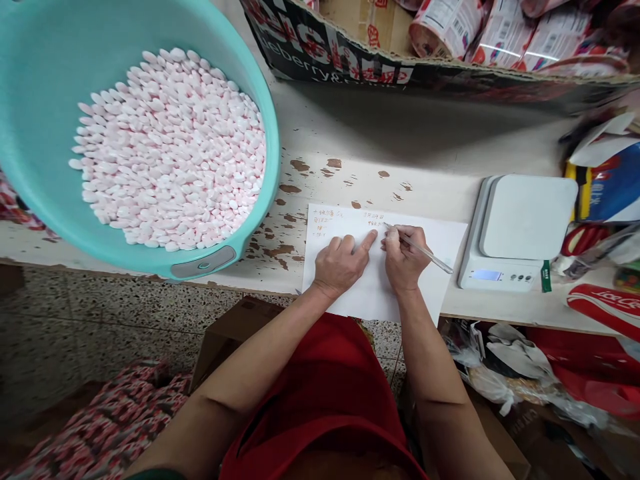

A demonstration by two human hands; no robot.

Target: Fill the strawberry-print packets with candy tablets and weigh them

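Table (380,133) with basin (40,100), paper (370,297), scale (525,220), perhaps carton (340,63).

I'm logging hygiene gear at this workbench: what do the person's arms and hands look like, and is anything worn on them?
The left arm and right arm are bare, with no sleeves in view past the elbows. The left hand and right hand wear no gloves, and no watch, bracelet or ring shows. A red garment covers the body between the arms.

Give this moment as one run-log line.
right hand: holds pen, tip on paper | left hand: on paper, forefinger pointing | scale: right of paper | basin of candies: left
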